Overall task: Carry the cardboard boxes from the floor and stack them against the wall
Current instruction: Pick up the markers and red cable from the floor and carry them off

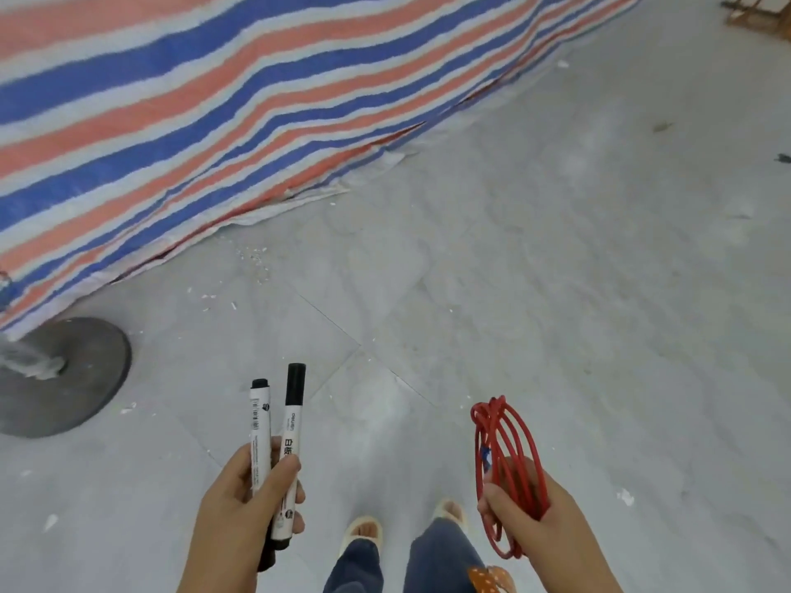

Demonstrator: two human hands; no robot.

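No cardboard box is in view. My left hand (246, 502) grips two white markers with black caps (276, 442), held upright side by side at the lower middle. My right hand (528, 513) grips a coiled red cable (505, 460) at the lower right; the coil loops above and below my fingers. Both hands hang over a dusty grey tiled floor (535, 271).
A large red, blue and white striped tarp (214, 100) covers something bulky across the upper left. A round dark stand base (85, 378) sits at the left. A wooden object (757, 12) is at the top right corner. My legs and slippers (364, 535) show below.
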